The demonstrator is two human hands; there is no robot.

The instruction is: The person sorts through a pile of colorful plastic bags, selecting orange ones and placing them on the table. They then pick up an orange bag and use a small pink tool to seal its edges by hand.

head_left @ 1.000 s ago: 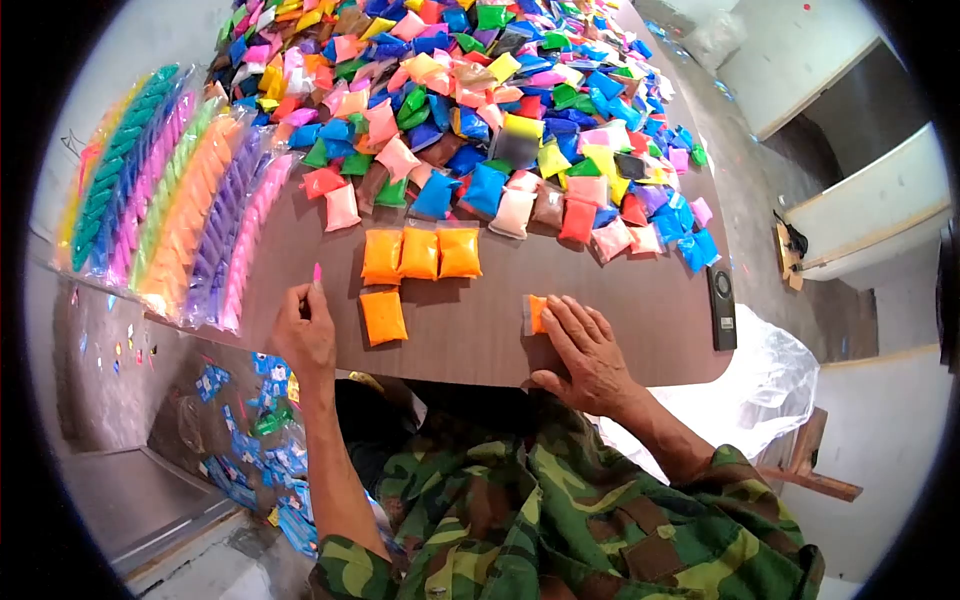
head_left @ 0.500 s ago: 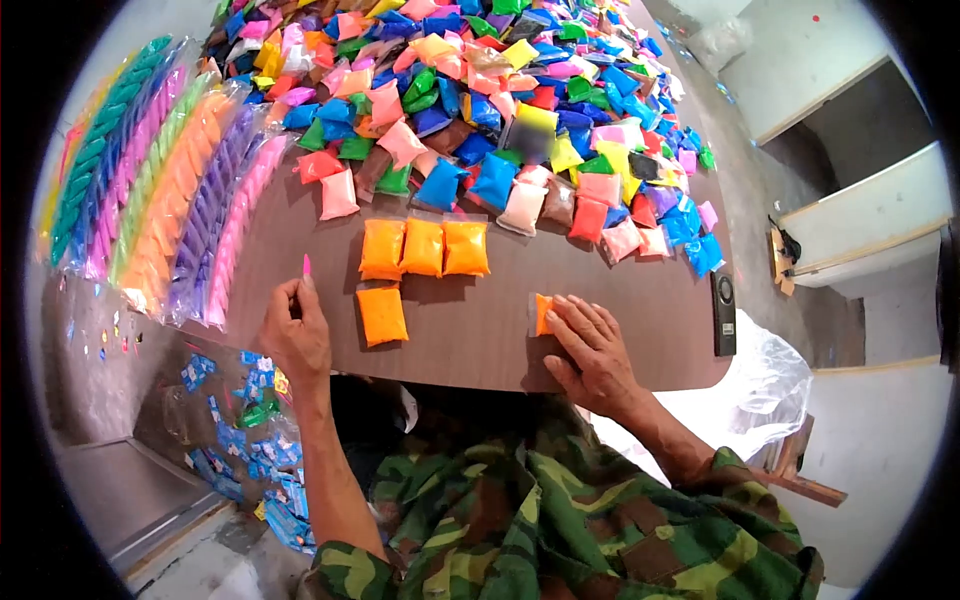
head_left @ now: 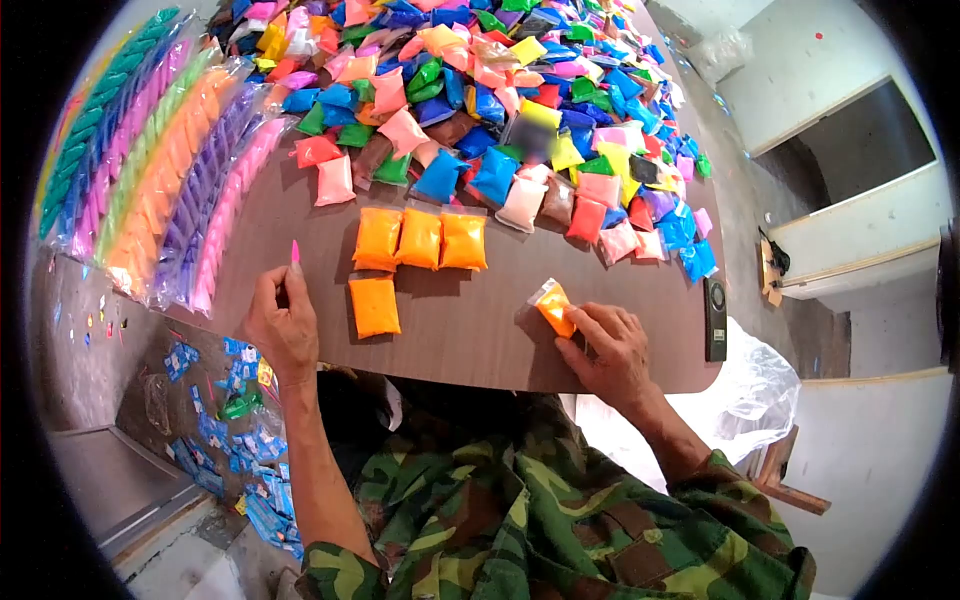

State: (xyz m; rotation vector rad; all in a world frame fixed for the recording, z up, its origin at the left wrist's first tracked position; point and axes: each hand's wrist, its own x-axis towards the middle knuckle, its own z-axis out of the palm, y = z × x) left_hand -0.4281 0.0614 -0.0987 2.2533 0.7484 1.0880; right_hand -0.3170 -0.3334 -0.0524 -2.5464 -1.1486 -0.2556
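My left hand (head_left: 284, 325) is closed at the table's left front, pinching a small pink pointed piece (head_left: 295, 253) whose tip sticks up; its lower part is hidden by my fingers. On the right, my right hand (head_left: 613, 350) grips an orange clay packet (head_left: 553, 307) between thumb and fingers, its clear end tilted up off the table. Between my hands lie three orange clay packets (head_left: 419, 240) in a row, with a single orange packet (head_left: 375, 307) below the left one.
A big heap of coloured packets (head_left: 492, 178) covers the back of the brown table (head_left: 460, 345). Bagged twisted colour strands (head_left: 165, 190) lie at the left. A black device (head_left: 715, 320) sits by the right edge. Blue wrappers (head_left: 270, 500) litter the floor at lower left.
My right hand has gone from lying over the orange packet to gripping it and tilting it up. My left hand still pinches the pink piece. The view has shifted slightly.
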